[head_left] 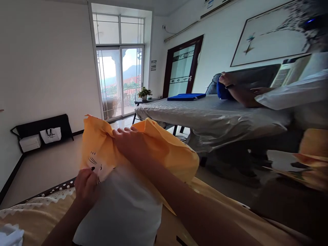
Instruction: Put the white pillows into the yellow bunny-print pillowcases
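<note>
A yellow fabric cover (166, 147) is held up in front of me, its far part bunched and puffed out to the right. Black whisker lines and a pale animal face are printed on its left side. My left hand (86, 187) is closed on the cover's lower left part, beside the printed face. Higher up, my right hand (130, 140) grips the gathered cloth with curled fingers. Below and between my arms is a soft white, pillow-like piece (123, 208), its upper end meeting the yellow cloth. Whether it goes inside the cover I cannot tell.
Patterned beige bedding (48, 212) lies beneath my arms. Across from me, a person in white sleeves holds blue cloth (221, 89) at a plastic-covered table (174, 109), where a folded blue cloth (186, 97) lies. A low black rack (67, 127) stands by the left wall.
</note>
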Demonstrator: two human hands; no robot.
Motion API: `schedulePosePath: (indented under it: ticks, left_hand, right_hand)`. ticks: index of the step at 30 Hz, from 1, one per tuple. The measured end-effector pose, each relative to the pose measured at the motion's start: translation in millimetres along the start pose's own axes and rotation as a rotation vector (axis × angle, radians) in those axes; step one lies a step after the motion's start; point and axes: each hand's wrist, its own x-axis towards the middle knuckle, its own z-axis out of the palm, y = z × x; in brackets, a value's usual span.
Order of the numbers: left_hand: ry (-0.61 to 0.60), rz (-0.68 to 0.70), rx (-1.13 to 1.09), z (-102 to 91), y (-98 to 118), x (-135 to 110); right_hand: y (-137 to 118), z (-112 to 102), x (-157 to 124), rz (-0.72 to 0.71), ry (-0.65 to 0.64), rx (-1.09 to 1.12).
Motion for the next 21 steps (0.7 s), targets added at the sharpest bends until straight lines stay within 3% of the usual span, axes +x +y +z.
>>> schedulePosePath:
  ticks: [3, 6, 11, 14, 16, 19, 21]
  left_hand:
    - [-0.100, 0.055, -0.093, 9.7, 25.4, 10.3]
    - [-0.130, 0.075, -0.110, 7.6, 34.8, 8.0]
    - [-0.079, 0.076, -0.126, -18.8, 14.9, -9.7]
    - [-0.048, 0.071, -0.148, -33.5, 4.1, -16.3]
    - [-0.064, 0.073, -0.133, -39.5, 2.6, -17.3]
    - [-0.157, 0.069, -0.045, -46.2, 6.0, -15.8]
    - [-0.265, 0.100, -0.024, -54.2, 6.4, -14.1]
  right_hand:
    - [-9.6, -3.4, -2.5, 0.001, 0.004, -0.005]
    - [-2.5, -7.9, -11.7, -0.070, 0.034, 0.033]
    - [66.7, 4.1, -41.8, -0.224, 0.214, 0.133]
    - [111.9, 26.0, -59.1, -0.027, 0.182, 0.312]
    - [125.1, 40.0, -66.4, 0.158, 0.058, 0.630]
    - [115.5, 53.2, -69.7, 0.301, -0.129, 1.162]
    - [98.9, 57.7, -68.0, 0.396, -0.165, 1.346]
